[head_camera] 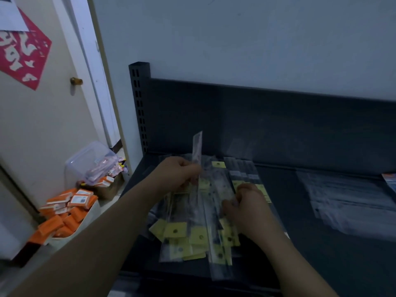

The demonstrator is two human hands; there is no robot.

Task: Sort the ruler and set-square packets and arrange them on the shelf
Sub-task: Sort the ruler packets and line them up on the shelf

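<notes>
As the pile [184,232] is gripped by the right hand [248,209], the packet [197,146] pinched by the left hand [179,175] should next be sorted aside.

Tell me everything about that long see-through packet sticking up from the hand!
The raised packet is a long, narrow sleeve of clear, shiny plastic, looking faintly pink in the dim light. It stands nearly upright, its top end free above the dark shelf. The left hand pinches its lower part, just over the pile of packets with yellow header cards. What is inside is too blurred to tell.
</notes>
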